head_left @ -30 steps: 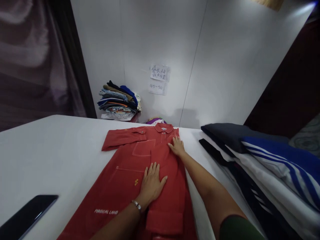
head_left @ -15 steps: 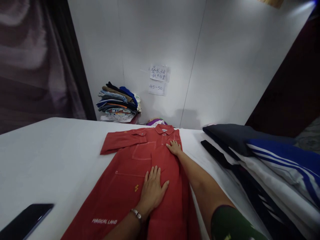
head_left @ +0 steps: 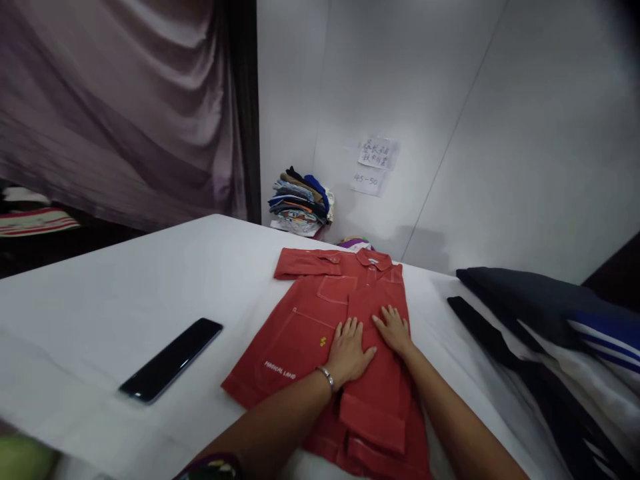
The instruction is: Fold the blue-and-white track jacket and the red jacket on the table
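On the white worktop (head_left: 175, 280), right of centre and reaching its far edge, lies a red jacket (head_left: 315, 323), front up, collar (head_left: 374, 259) at the far end. One sleeve (head_left: 303, 263) extends left; the other (head_left: 373, 393) is folded down the right front, cuff toward the near hem. Grip: left hand (head_left: 350, 353) palm down across the folded sleeve's left edge; right hand (head_left: 395, 331) palm down farther right; fingers of both loosely spread, pinching nothing. Handling estimate: cloth looks matt and fairly thick, so probably light, soft with some body, neither slippery nor fragile; loose layers could slide out of line. Suggested holds: the near-left hem corner (head_left: 229, 387) and the right shoulder (head_left: 397, 273), all layers together. Phone (head_left: 170, 360) lies apart, left.
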A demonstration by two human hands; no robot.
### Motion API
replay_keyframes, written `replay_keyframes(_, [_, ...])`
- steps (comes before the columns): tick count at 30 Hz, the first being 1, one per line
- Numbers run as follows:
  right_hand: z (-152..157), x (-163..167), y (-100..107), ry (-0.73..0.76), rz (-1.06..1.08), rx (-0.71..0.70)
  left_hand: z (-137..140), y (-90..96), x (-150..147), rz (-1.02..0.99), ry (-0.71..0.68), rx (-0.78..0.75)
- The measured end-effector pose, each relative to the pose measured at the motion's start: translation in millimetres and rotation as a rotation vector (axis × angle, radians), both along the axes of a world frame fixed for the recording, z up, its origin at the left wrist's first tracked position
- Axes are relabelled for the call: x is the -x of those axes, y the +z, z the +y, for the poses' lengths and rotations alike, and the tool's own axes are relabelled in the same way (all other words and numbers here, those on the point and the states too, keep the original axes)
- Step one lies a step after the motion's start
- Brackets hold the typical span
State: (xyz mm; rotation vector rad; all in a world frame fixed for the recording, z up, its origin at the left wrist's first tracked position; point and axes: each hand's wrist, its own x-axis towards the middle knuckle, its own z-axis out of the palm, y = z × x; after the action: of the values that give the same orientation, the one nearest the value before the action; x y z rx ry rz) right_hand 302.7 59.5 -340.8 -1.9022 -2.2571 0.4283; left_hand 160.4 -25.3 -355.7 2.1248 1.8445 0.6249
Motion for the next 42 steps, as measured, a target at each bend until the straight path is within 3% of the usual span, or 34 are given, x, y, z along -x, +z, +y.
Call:
replay_keyframes(3, [-26,0,2,0.045,-0.008,-0.108,11,8.2,7,-0.086,-0.014,0.119])
replay_keyframes(6, [-53,-3,-11,0.084,-0.041,-0.118,32,26.8,32,-0.139,-0.010,0.206])
replay_keyframes(10, [-71,-3,-26,0.100,-0.079,-0.110,63,51.9,93,-0.079,0.122,0.097])
replay_keyframes(13, [-73,-1,-26,0.093,-0.083,-0.120,84,59.2,138,0.015,0.244,0.009])
replay_keyframes(19, [-73,0,-23,0.082,-0.095,-0.127,127,48.1,179,0.130,0.308,-0.092])
replay_keyframes(28, [-74,-3,-32,0.087,-0.117,-0.156,173,23.5,183,0.123,0.367,-0.057])
replay_keyframes(31, [-74,-4,-34,0.086,-0.117,-0.175,180,28.9,188,0.046,0.432,-0.021])
replay_keyframes(34, [-74,-4,-32,0.091,-0.114,-0.179,188,57.0,204,-0.066,0.487,-0.015])
replay_keyframes(39, [-75,0,-24,0.099,-0.084,-0.157,192,137.4,234,-0.239,0.525,-0.155])
replay_keyframes(42, [-75,-1,-24,0.095,-0.036,-0.129,181,178.2,229,-0.340,0.487,-0.269])
